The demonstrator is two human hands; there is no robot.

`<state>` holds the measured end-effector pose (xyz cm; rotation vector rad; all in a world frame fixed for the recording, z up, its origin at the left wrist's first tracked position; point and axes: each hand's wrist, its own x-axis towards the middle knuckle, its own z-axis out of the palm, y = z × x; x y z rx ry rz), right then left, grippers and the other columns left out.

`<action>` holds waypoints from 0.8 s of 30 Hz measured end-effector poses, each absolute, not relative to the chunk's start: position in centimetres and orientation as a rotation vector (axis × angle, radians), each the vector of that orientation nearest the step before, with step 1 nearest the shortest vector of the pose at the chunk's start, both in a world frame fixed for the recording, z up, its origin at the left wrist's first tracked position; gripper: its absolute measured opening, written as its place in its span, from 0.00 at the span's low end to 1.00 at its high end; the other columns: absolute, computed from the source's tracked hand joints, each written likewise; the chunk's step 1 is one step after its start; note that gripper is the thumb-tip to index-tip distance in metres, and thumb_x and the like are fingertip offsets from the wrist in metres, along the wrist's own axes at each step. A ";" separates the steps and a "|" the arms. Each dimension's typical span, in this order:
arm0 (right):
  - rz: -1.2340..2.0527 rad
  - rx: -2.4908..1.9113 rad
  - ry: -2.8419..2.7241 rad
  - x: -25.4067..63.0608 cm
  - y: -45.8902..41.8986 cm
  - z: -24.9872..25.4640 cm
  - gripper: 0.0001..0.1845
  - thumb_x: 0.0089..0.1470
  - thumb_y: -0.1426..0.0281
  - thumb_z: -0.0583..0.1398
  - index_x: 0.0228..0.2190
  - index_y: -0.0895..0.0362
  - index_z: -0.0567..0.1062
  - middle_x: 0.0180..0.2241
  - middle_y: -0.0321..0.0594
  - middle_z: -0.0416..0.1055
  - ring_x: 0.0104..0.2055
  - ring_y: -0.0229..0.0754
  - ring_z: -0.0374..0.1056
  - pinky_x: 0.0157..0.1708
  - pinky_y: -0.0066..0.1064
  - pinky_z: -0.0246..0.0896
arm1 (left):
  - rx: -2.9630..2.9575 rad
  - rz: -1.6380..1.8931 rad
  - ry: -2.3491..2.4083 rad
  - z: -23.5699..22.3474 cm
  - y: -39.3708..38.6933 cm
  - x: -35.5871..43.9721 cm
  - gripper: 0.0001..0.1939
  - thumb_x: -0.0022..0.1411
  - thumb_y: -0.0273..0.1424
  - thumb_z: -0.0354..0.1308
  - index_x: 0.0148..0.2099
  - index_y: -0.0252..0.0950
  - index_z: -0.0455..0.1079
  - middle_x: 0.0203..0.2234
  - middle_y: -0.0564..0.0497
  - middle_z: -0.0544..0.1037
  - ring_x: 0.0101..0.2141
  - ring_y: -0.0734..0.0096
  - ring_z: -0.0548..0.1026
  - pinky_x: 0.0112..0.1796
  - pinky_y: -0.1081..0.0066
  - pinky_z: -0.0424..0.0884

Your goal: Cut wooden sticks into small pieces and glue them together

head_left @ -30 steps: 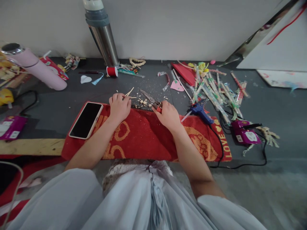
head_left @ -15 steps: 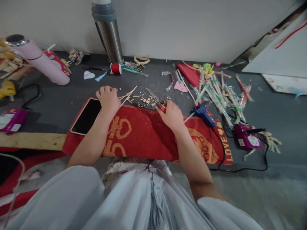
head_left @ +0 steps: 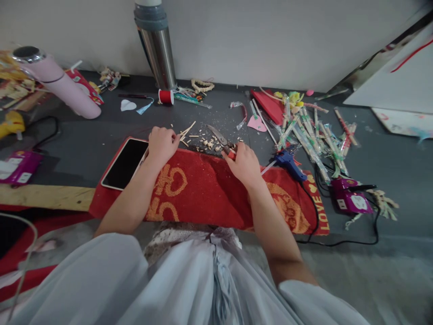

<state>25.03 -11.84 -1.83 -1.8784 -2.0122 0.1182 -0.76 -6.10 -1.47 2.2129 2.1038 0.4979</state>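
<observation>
My left hand (head_left: 163, 145) is closed in a pinch on thin wooden sticks (head_left: 187, 131), whose ends stick out past the fingertips. My right hand (head_left: 244, 163) is wrapped round the red handles of metal shears (head_left: 218, 134), with the blades pointing away to the left. Small cut bits of wood (head_left: 210, 143) lie scattered between the hands, by the blades. Under both forearms a red towel (head_left: 209, 189) covers the table's front edge. A phone (head_left: 126, 163) with a dark screen lies on it, partly behind my left wrist.
A blue glue gun (head_left: 288, 163) with a black cord lies right of my right hand. Beyond it are many wrapped sticks (head_left: 307, 135) and a purple box (head_left: 350, 196). A steel flask (head_left: 160, 56), a pink bottle (head_left: 64, 88) and a red thread spool (head_left: 166, 97) stand behind.
My left hand has moved right, along the sticks, so less of them shows and the fingers pinch closer. The right hand and shears stay nearly the same; the view has shifted slightly.
</observation>
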 end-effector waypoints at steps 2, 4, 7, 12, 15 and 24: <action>0.120 -1.892 -2.014 25.0 -11.8 -1.8 0.23 0.60 0.52 0.52 0.39 0.61 0.67 0.38 0.56 0.72 0.41 0.53 0.69 0.41 0.41 0.61 | 2.218 0.477 2.075 -1.5 -6.2 -0.7 0.16 0.62 0.40 0.51 0.31 0.35 0.72 0.32 0.39 0.75 0.45 0.49 0.68 0.48 0.51 0.63; 0.121 -1.902 -2.020 25.0 -11.8 -1.9 0.23 0.60 0.52 0.52 0.39 0.61 0.67 0.38 0.55 0.72 0.41 0.53 0.69 0.41 0.41 0.60 | 2.227 0.461 2.056 -1.6 -6.2 -0.7 0.14 0.60 0.39 0.53 0.31 0.36 0.72 0.31 0.40 0.75 0.44 0.50 0.68 0.48 0.51 0.63; 0.106 -1.899 -2.033 25.0 -11.8 -2.0 0.24 0.60 0.51 0.50 0.39 0.61 0.67 0.38 0.55 0.72 0.41 0.53 0.69 0.40 0.41 0.60 | 2.248 0.439 2.041 -1.6 -6.3 -0.7 0.11 0.59 0.36 0.53 0.31 0.36 0.73 0.31 0.41 0.75 0.42 0.53 0.68 0.47 0.53 0.64; 0.096 -1.866 -2.001 25.2 -11.7 -2.3 0.24 0.60 0.51 0.51 0.39 0.61 0.67 0.38 0.55 0.73 0.40 0.53 0.69 0.39 0.41 0.61 | 2.222 0.456 2.064 -1.3 -6.2 -0.6 0.12 0.60 0.33 0.51 0.32 0.35 0.74 0.32 0.39 0.77 0.41 0.54 0.70 0.46 0.55 0.65; 0.088 -1.842 -1.957 25.3 -11.6 -2.3 0.23 0.60 0.52 0.52 0.41 0.61 0.67 0.39 0.55 0.73 0.41 0.54 0.69 0.41 0.42 0.61 | 2.191 0.560 2.013 -0.9 -6.1 -0.4 0.12 0.62 0.34 0.51 0.34 0.34 0.73 0.33 0.40 0.78 0.39 0.57 0.71 0.47 0.57 0.65; 0.131 -1.835 -1.850 25.7 -11.4 -1.5 0.22 0.59 0.56 0.55 0.44 0.62 0.67 0.41 0.56 0.72 0.44 0.54 0.68 0.45 0.44 0.62 | 1.430 0.977 1.541 -0.7 -6.0 0.6 0.11 0.60 0.36 0.54 0.37 0.35 0.72 0.30 0.47 0.77 0.29 0.70 0.72 0.31 0.68 0.70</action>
